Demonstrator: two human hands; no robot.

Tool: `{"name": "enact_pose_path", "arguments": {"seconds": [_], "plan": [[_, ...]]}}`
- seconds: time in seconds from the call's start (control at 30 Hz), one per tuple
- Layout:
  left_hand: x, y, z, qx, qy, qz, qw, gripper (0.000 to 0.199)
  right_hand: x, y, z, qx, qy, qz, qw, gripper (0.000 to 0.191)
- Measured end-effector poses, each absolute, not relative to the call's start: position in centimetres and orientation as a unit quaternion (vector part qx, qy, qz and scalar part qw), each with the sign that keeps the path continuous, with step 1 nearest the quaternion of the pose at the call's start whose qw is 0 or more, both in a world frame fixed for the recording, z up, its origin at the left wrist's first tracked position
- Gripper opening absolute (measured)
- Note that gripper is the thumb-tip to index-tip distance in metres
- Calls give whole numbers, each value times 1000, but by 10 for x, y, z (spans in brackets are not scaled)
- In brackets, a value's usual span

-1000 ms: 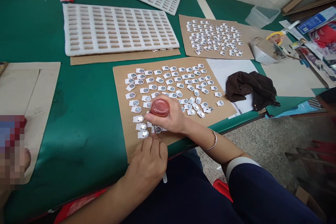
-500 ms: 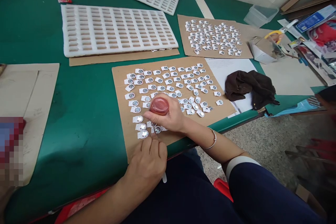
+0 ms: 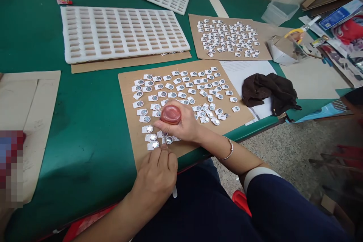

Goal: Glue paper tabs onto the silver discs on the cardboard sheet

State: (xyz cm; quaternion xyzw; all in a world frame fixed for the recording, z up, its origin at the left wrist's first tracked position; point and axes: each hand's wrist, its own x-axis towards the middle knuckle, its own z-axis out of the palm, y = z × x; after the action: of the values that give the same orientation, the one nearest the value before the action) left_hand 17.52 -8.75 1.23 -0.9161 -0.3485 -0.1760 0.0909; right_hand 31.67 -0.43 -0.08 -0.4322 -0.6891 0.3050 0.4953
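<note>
My right hand [image 3: 185,123] is wrapped round a reddish-brown, round-ended squeeze bottle [image 3: 171,114]. A thin metal tip points down from it to a small round metallic piece on a white tab [image 3: 169,140]. Close below, my left hand [image 3: 159,172] is closed round a slim tool [image 3: 174,191]; its pale rounded end sticks out under the palm, and the fingers hide most of it. Several similar tabbed pieces lie in loose rows on the cardboard sheet [image 3: 141,159] under both hands. Part of the row behind my right hand is hidden.
White foam trays [image 3: 121,34] with slots lie at the back. A second cardboard sheet [image 3: 195,51] bears more pieces. To the right are a dark cloth [image 3: 269,92] on printed paper, a clear box [image 3: 280,11] and yellow-handled scissors [image 3: 294,32]. The table's front edge runs beneath my forearms.
The whole view has shifted slightly, so things appear a little further left. Both hands keep their grip and stay over the same tabbed piece.
</note>
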Motion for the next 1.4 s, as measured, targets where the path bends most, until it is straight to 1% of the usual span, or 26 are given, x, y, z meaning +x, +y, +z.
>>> {"name": "enact_pose_path", "arguments": {"seconds": [0.17,0.33,0.47,0.73,0.9,1.0,1.13,1.2,1.27,1.33,1.4], "plan": [[174,-86,13,-913,-357,-187,58,22,319,-5,-1,-435,-696,295,490,31],[169,-83,12,-917,-347,-195,26,18,320,-6,-2,-435,-703,266,496,33],[167,-81,11,-917,-343,-202,20,19,320,-6,-1,-436,-710,259,489,31],[169,-78,15,-921,-338,-192,28,23,323,-7,-1,-449,-721,272,451,35],[166,-75,17,-920,-350,-177,-4,23,323,-9,1,-455,-715,289,446,35],[159,-69,17,-912,-360,-186,-63,21,323,-10,5,-471,-707,298,436,34],[144,-49,23,-887,-372,-181,-205,19,328,-15,10,-464,-716,303,424,32],[137,-36,26,-864,-387,-166,-277,19,331,-21,6,-456,-702,306,454,32],[132,-23,28,-831,-413,-142,-343,19,333,-30,-1,-460,-657,315,508,33],[129,-13,28,-796,-441,-121,-396,20,334,-38,-10,-476,-597,329,556,30],[126,-5,25,-767,-460,-112,-433,22,333,-44,-17,-487,-563,338,576,28]]}}
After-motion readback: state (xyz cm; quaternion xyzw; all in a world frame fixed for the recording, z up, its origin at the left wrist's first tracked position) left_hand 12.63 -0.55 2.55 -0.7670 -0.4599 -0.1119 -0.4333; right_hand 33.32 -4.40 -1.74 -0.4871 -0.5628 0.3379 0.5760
